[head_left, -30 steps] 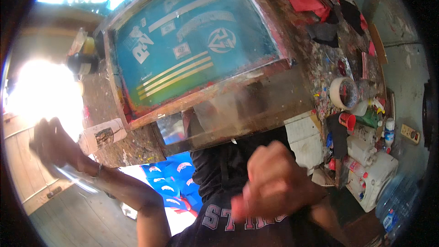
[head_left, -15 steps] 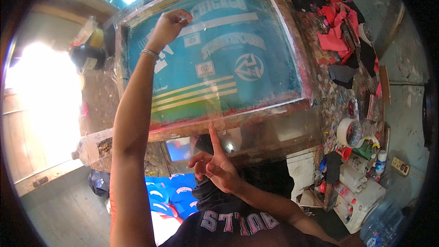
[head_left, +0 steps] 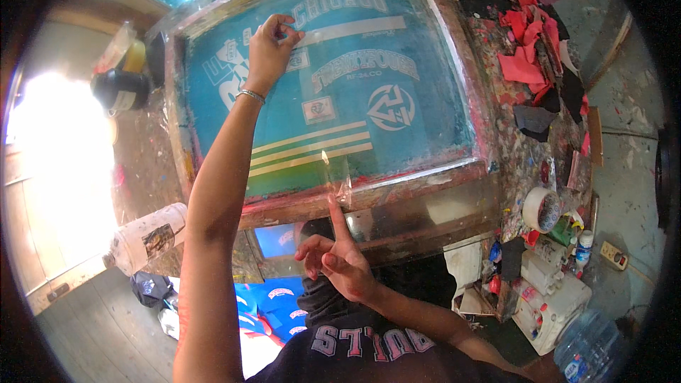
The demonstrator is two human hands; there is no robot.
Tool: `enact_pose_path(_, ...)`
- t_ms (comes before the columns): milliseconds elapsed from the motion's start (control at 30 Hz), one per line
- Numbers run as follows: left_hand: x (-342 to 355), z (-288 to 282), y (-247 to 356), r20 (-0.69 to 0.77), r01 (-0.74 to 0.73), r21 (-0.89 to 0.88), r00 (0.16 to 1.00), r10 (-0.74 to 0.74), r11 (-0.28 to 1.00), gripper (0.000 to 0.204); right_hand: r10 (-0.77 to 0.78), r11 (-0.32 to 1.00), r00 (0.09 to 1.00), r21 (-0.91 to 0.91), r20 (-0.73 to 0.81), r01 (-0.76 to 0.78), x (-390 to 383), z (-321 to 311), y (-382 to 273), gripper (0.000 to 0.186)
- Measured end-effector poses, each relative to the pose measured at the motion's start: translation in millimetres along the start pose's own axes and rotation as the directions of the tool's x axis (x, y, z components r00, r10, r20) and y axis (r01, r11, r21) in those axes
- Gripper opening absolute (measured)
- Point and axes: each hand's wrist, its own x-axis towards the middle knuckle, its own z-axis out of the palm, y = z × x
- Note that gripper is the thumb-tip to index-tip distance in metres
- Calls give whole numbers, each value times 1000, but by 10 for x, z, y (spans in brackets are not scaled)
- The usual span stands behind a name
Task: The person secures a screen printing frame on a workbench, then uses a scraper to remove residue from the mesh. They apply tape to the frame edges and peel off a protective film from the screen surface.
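A wood-framed printing screen with teal mesh and pale stencil designs lies before me. Over its upper left part, my left hand is closed in a pinch. A faint clear strip of tape seems to run from that pinch down to the frame's near edge; its upper stretch is hard to make out against the mesh. At the near edge, the stretched index finger of my right hand touches the tape's lower end. The other right fingers are loosely bent, with nothing in the palm.
Red fabric scraps litter the stained table to the right, with a tape roll nearer me. Several bottles and a white jug stand lower right. A white bottle lies left; a dark container is beyond it. Blue printed fabric lies below.
My left hand has shifted slightly right in the picture, its arm with it. The right hand stays nearly in place. Glare now shows on the tape's lower part. The view has moved a little.
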Motion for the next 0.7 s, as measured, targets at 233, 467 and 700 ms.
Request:
enact_pose_path(233,-255,21,-23,-28,-189,454,974,226,871,99,-18,1000,1000,-24,-3,17,0,27,-17,114)
enact_pose_path(467,-1130,-117,372,198,-251,497,965,173,830,123,-69,993,998,-91,-5,68,61,109,-88,103)
enact_pose_path(700,-1480,-204,567,231,-270,507,958,173,819,114,-132,980,991,-148,-13,129,164,208,-62,92)
